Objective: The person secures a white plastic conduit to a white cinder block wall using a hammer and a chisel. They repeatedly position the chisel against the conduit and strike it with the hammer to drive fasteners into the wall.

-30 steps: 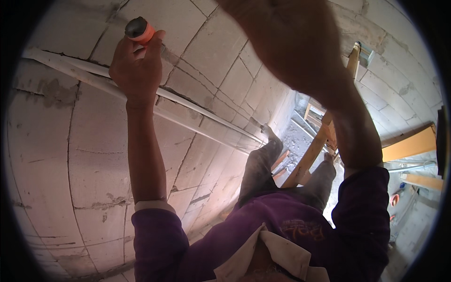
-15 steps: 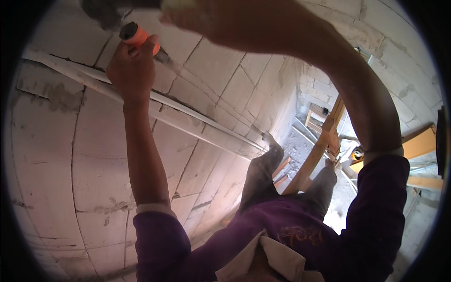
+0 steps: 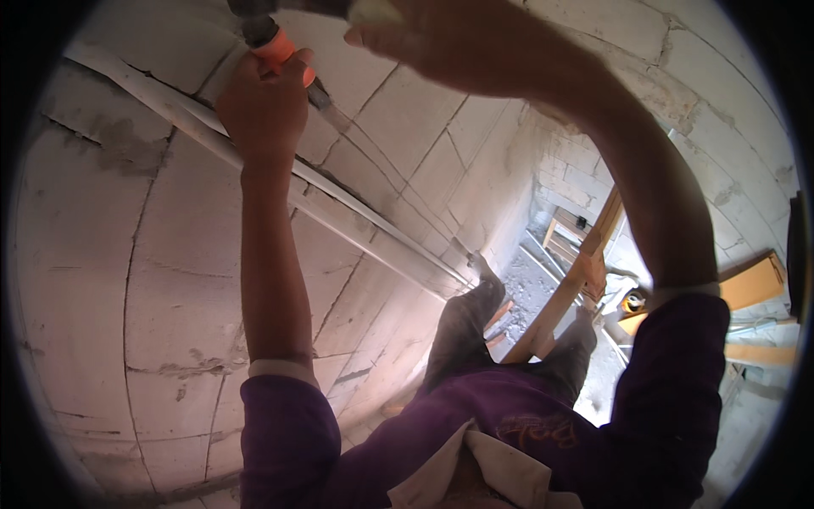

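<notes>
My left hand (image 3: 264, 106) is wrapped round the orange grip of a chisel (image 3: 276, 53), its thumb along the side. The chisel's dark metal blade points down and right against the block wall (image 3: 373, 144), by a line of cut grooves. In my right hand (image 3: 441, 42), at the top edge, is the dark handle of a hammer (image 3: 318, 7). The hammer's head is at the chisel's butt end and partly cut off by the picture's edge; whether they touch I cannot tell.
Two white pipes (image 3: 373, 242) run slantwise along the wall below my left hand. Wooden beams (image 3: 564, 293) stand between my legs, over a dusty floor (image 3: 527, 280) with debris. Yellowish boards (image 3: 750, 284) and a yellow-and-black round item (image 3: 632, 300) are at the right.
The hammer's head has come from the left, apart from the chisel, to the chisel's butt end. My left hand and the chisel sit slightly higher and further right in view.
</notes>
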### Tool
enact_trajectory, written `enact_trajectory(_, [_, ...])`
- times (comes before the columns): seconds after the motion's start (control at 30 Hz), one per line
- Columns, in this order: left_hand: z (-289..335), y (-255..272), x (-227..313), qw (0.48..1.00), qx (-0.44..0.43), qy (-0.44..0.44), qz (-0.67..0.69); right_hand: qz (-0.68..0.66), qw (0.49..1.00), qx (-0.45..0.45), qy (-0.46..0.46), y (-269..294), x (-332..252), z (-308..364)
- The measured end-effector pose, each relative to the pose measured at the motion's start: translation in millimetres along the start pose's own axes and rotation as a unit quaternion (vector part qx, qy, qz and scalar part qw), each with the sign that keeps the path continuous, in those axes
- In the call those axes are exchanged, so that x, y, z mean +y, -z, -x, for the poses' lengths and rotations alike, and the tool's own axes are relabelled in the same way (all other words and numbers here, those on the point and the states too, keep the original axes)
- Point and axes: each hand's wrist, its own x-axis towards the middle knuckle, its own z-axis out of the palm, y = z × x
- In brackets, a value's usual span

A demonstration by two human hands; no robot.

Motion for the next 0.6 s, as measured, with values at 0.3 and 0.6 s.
enact_trajectory(0.3, [23.5,31.9,0.9,0.975,-0.004,-0.077,0.210,-0.068,0.987,0.144,-0.037,12.6,-0.2,40.3])
enact_trajectory(0.6, [2.5,11.1,10.6,1.000,0.011,-0.013,-0.024,-0.099,0.977,0.172,-0.076,-1.9,1.8,49.0])
